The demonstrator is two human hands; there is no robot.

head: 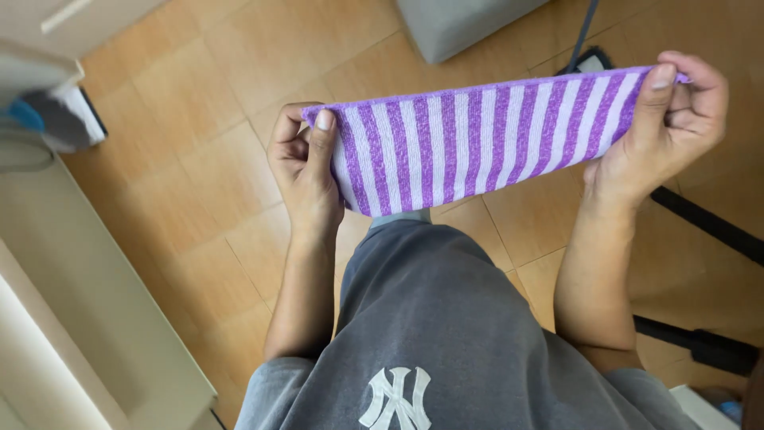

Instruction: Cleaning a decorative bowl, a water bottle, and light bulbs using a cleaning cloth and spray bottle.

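Observation:
A purple and white striped cloth [477, 139], folded into a narrow band, is stretched out in the air between both hands above my legs. My left hand [301, 163] pinches its left end with thumb over fingers. Its right end, held slightly higher, is gripped by my right hand [664, 119]. The cloth slopes up from left to right. Below it are my grey shorts [430, 318] with a white emblem.
Orange-brown floor tiles [199, 167] lie beneath. A pale cabinet or counter edge [87, 302] runs along the left. A grey box [454, 24] stands at the top, with black cables and a black stand leg [700, 215] at the right.

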